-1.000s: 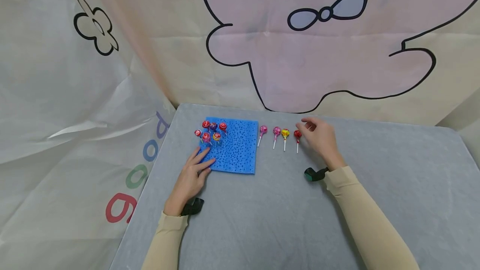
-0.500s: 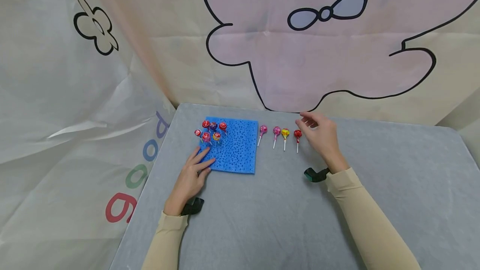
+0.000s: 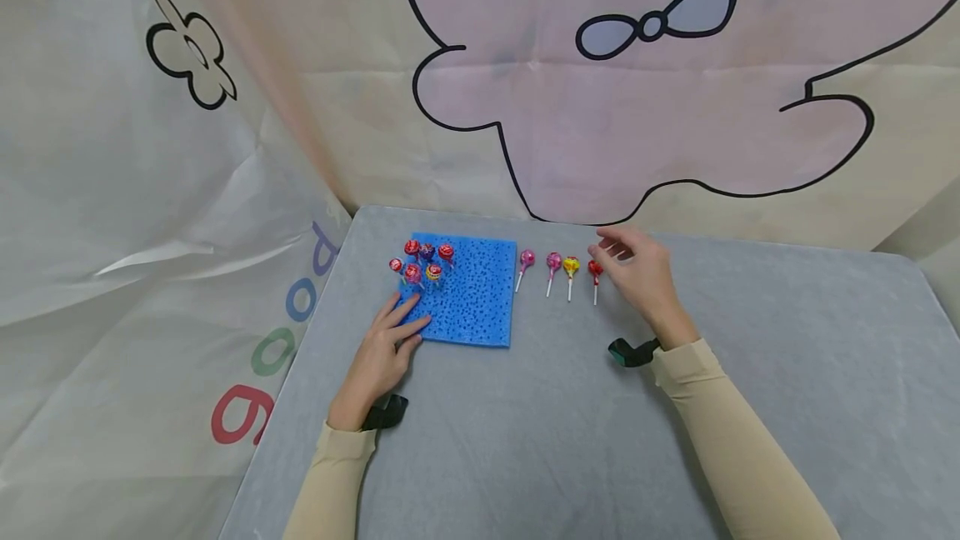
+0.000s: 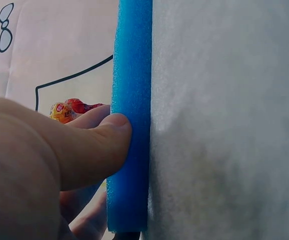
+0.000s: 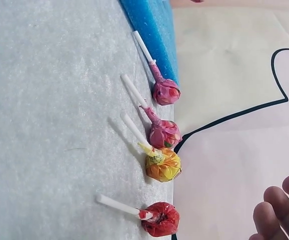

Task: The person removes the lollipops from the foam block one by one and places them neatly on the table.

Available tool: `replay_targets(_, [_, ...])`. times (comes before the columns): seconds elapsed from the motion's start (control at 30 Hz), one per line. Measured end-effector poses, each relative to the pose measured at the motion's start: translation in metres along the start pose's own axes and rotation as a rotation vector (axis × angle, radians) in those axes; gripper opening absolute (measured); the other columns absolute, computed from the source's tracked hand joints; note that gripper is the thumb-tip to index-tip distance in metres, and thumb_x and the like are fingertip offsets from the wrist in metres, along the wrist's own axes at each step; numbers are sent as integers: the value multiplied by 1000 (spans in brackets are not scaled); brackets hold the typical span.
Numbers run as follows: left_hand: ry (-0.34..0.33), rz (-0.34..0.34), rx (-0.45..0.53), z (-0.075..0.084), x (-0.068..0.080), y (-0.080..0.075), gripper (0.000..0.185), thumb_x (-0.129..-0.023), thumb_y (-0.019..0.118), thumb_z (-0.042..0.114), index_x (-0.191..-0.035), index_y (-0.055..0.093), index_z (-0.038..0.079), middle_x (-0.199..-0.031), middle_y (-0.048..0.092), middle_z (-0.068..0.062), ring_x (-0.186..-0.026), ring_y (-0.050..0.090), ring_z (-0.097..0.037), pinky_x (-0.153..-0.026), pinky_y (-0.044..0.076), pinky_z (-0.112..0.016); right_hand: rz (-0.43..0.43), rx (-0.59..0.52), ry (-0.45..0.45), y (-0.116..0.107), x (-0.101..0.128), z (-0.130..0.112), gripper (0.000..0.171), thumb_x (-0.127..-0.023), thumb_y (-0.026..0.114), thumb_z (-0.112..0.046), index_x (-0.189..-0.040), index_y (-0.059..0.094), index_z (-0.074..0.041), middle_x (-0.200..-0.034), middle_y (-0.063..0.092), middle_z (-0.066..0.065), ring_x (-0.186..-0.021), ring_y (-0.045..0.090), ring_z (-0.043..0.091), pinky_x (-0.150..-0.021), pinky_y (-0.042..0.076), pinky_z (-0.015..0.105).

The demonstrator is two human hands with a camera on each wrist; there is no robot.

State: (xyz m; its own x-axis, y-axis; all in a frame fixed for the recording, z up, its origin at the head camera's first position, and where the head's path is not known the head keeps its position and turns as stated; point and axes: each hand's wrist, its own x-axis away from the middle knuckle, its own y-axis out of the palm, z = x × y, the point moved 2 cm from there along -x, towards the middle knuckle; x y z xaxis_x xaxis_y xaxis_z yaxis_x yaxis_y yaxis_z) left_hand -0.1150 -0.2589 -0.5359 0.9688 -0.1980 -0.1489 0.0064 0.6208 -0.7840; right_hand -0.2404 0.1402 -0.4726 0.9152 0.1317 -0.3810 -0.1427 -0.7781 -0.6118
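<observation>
Here, lollipops [image 3: 412, 274] in blue foam [image 3: 476, 298], left grip [image 3: 380, 362] spread against it, right grip [image 3: 641, 275] loosely parted

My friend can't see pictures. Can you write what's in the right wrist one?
Two pink lollipops, a yellow lollipop and a red lollipop lie in a row on a grey tabletop. A right hand pokes in at the lower right, apart from them; a blue foam pad shows at the top.

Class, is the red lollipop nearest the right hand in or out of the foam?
Out: the red lollipop lies on the grey tabletop, apart from the blue foam.
</observation>
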Motion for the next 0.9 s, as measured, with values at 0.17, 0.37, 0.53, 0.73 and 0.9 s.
replay_targets(0.17, [0,3,-4,1,0,-1,35,-101,67,6,-136,70,10,-163,45,-9,-159,24,-38,-123,30,-62,-29,5,-13,3,0,0,31,-96,77,-16,-123,73,-2,-102,74,14,-91,69,28,-80,57,43])
replay_targets(0.37, [9,11,-4,1,0,-1,35,-101,67,5,-136,70,9,-163,46,-10,-159,25,-39,-123,31,-62,-60,-2,-27,6,0,-4,33,-95,77,-15,-124,72,-2,-103,74,14,-91,70,27,-81,58,43])
replay_targets(0.53, [11,10,-2,0,0,-1,35,-101,66,6,-136,70,10,-163,46,-10,-159,25,-38,-123,31,-62,-75,-9,-36,10,0,-7,33,-95,77,-14,-125,72,-1,-104,74,15,-91,69,28,-82,59,48])
replay_targets(0.73, [7,8,0,0,0,0,36,-101,67,6,-136,70,10,-163,46,-9,-159,25,-38,-123,31,-61,-100,-6,-35,15,1,-8,33,-95,78,-16,-125,72,-3,-105,74,14,-90,70,29,-81,61,49])
replay_targets(0.9, [23,19,3,2,0,-1,36,-100,68,5,-136,71,9,-162,47,-12,-158,26,-41,-122,32,-63,-121,-12,-30,20,1,-12,34,-95,77,-16,-125,72,-3,-106,74,14,-90,71,28,-80,61,48])
